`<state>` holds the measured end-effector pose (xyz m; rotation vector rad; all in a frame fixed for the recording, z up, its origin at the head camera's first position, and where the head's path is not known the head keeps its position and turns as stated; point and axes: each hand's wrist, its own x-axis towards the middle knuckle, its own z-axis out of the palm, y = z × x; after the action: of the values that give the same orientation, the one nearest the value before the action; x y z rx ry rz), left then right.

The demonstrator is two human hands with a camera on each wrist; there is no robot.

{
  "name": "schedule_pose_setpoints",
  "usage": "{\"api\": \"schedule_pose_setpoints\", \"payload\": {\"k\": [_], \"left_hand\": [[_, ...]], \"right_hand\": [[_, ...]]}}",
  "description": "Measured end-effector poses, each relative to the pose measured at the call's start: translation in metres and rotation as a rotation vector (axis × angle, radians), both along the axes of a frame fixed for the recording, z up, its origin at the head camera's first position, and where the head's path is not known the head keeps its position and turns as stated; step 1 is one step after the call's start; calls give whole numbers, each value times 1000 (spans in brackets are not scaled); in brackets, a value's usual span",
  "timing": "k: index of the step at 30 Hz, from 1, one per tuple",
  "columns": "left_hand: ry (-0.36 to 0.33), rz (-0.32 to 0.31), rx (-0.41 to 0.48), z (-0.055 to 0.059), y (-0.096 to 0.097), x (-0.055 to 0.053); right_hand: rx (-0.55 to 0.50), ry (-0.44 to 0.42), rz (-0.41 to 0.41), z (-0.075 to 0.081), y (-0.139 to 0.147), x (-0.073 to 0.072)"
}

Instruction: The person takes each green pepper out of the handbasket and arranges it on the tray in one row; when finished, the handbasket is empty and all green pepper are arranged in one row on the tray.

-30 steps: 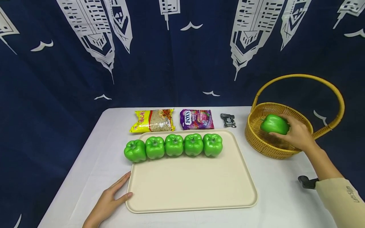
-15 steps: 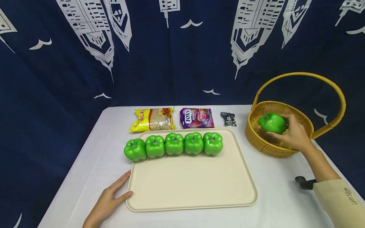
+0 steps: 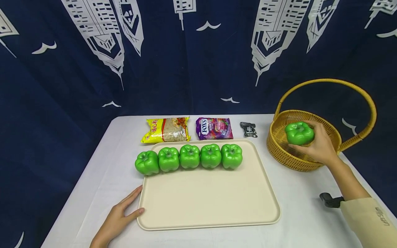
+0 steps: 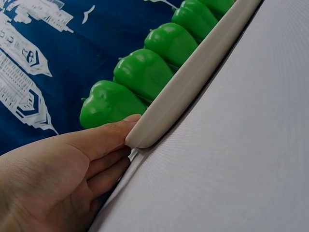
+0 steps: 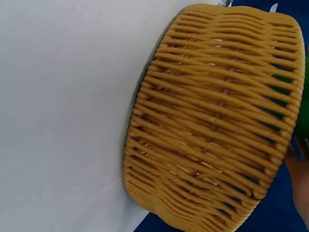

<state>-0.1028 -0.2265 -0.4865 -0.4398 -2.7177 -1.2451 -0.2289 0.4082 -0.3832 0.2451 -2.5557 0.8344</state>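
My right hand [image 3: 321, 143] grips a green bell pepper [image 3: 299, 133] inside the wicker basket [image 3: 286, 159], its stem end turned up toward the head camera. Only a sliver of that pepper shows past the basket wall [image 5: 212, 116] in the right wrist view. At the left edge of the beige tray [image 3: 211, 199], my left hand [image 3: 116, 218] rests with fairly straight fingers, the thumb touching the rim. The left wrist view has this hand [image 4: 63, 169] against the tray's corner [image 4: 145, 133]. Several green bell peppers [image 3: 190, 156] form a row along the tray's back; the leftmost [image 3: 147, 163] overhangs its edge.
Behind the tray lie a yellow food packet [image 3: 167, 130], a purple Fox's candy bag [image 3: 214, 128] and a small black packet [image 3: 248, 130]. The basket's tall handle [image 3: 335, 81] arches over it. A black object [image 3: 331, 200] sits by the right sleeve.
The bell pepper in my right hand has turned, its stem end going from sideways to upward, while staying within the basket. My left hand and the row of peppers keep their places.
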Motion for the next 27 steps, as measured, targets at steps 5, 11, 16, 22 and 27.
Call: {"api": "schedule_pose_setpoints", "payload": {"k": [5, 11, 16, 22, 27], "left_hand": [[3, -3, 2, 2, 1, 1], [9, -6, 4, 0, 0, 1], [-1, -5, 12, 1, 0, 1], [-1, -5, 13, 2, 1, 2], [-5, -4, 8, 2, 1, 2]], "right_hand": [[-45, -5, -8, 7, -7, 2], [-29, 76, 7, 15, -20, 6], [-34, 134, 25, 16, -36, 9], [-47, 73, 79, 16, -54, 11], [-22, 10, 187, 11, -64, 9]]}}
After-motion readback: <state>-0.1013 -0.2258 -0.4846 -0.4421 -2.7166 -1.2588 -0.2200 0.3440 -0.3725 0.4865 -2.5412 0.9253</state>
